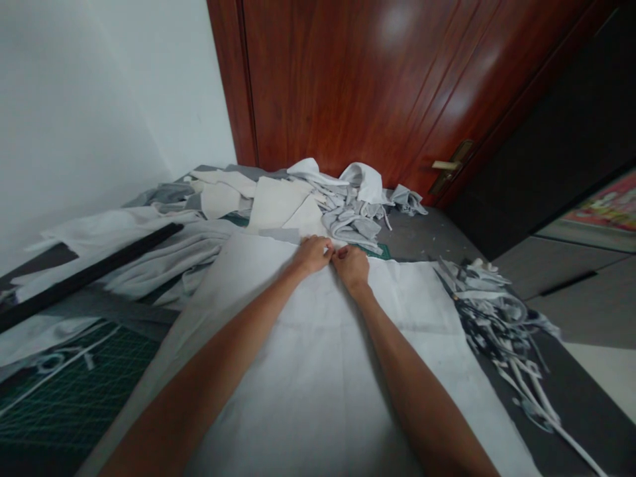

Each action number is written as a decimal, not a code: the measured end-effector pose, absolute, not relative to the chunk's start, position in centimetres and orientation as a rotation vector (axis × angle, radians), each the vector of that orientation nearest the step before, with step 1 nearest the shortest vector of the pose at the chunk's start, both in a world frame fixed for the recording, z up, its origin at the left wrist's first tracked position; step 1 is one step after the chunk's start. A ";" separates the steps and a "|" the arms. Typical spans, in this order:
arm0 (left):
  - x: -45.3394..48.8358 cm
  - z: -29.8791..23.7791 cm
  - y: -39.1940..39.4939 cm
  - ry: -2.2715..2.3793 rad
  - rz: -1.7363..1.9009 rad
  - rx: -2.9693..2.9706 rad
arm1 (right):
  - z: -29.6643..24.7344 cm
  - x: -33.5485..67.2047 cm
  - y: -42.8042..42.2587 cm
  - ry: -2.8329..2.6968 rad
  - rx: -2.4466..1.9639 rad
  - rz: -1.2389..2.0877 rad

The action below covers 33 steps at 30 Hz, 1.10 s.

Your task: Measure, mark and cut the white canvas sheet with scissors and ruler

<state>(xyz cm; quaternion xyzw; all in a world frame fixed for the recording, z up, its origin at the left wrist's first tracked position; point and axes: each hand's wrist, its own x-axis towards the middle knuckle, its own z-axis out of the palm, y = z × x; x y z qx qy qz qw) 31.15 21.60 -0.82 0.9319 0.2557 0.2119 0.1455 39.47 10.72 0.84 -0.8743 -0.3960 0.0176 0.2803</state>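
A large sheet of white fabric (318, 371) lies spread over the table, running from its far edge back toward me. At the middle of that far edge my left hand (314, 254) is closed, its fingers pinching the fabric. Right beside it, nearly touching, my right hand (352, 266) pinches the same edge with curled fingers. The fingertips partly hide the cloth between them. Just beyond my hands lie flat cream fabric pieces (278, 202) and a crumpled pile of grey fabric (352, 225).
A black bar (94, 271) lies across grey cloth at the left, above a green cutting mat (74, 404). Tangled straps and cords (501, 324) lie on the dark table (576, 397) at the right. Behind the table stands a brown wooden door (338, 79) with a handle (450, 165).
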 end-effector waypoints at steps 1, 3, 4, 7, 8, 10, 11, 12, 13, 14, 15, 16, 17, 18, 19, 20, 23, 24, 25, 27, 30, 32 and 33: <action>31.1 -0.8 21.6 0.735 0.615 2.685 | 0.9 39.4 10.7 -1.063 -2.352 0.046; 31.2 -0.9 21.6 0.735 0.622 2.686 | 1.0 39.2 10.6 -1.064 -2.367 0.042; 31.2 -0.9 21.6 0.736 0.625 2.686 | 1.0 39.1 10.6 -1.063 -2.374 0.039; 31.2 -1.0 21.7 0.738 0.633 2.683 | 1.1 38.9 10.4 -1.067 -2.388 0.035; 31.3 -1.1 21.8 0.737 0.635 2.683 | 1.2 38.9 10.4 -1.069 -2.392 0.036; 31.3 -1.2 21.9 0.737 0.637 2.684 | 1.3 38.8 10.3 -1.071 -2.397 0.038; 31.4 -1.2 21.9 0.737 0.636 2.685 | 1.3 38.7 10.2 -1.073 -2.399 0.038; 31.4 -1.3 22.0 0.738 0.635 2.687 | 1.4 38.7 10.1 -1.074 -2.399 0.038; 31.4 -1.3 22.0 0.740 0.635 2.688 | 1.4 38.6 10.0 -1.078 -2.400 0.036; 31.4 -1.3 22.0 0.741 0.635 2.690 | 1.5 38.5 9.9 -1.084 -2.403 0.032; 31.4 -1.3 22.0 0.742 0.635 2.691 | 1.5 38.4 9.8 -1.088 -2.409 0.025; 31.3 -1.3 22.0 0.741 0.635 2.693 | 1.6 38.3 9.6 -1.090 -2.417 0.019; 31.3 -1.3 22.0 0.739 0.636 2.695 | 1.6 38.1 9.5 -1.090 -2.426 0.014; 31.3 -1.3 22.0 0.736 0.637 2.696 | 1.6 38.0 9.4 -1.086 -2.435 0.013; 31.3 -1.3 22.0 0.734 0.638 2.698 | 1.6 37.9 9.2 -1.079 -2.441 0.014; 31.3 -1.3 22.0 0.732 0.639 2.699 | 1.6 37.8 9.1 -1.071 -2.446 0.021; 31.3 -1.3 22.0 0.738 0.646 2.703 | 1.7 37.5 8.6 -1.053 -2.454 0.047; 31.3 -1.4 22.1 0.741 0.649 2.704 | 1.7 37.4 8.4 -1.049 -2.453 0.055; 31.4 -1.4 22.1 0.744 0.651 2.706 | 1.7 37.3 8.2 -1.044 -2.452 0.062; 31.4 -1.5 22.2 0.744 0.653 2.709 | 1.7 37.1 7.9 -1.032 -2.447 0.069; 31.4 -1.5 22.3 0.748 0.652 2.713 | 1.6 36.7 7.4 -1.012 -2.446 0.071; 31.4 -1.5 22.3 0.753 0.651 2.716 | 1.5 36.5 7.1 -1.001 -2.449 0.073; 31.4 -1.5 22.3 0.753 0.651 2.718 | 1.4 36.3 6.9 -0.994 -2.450 0.077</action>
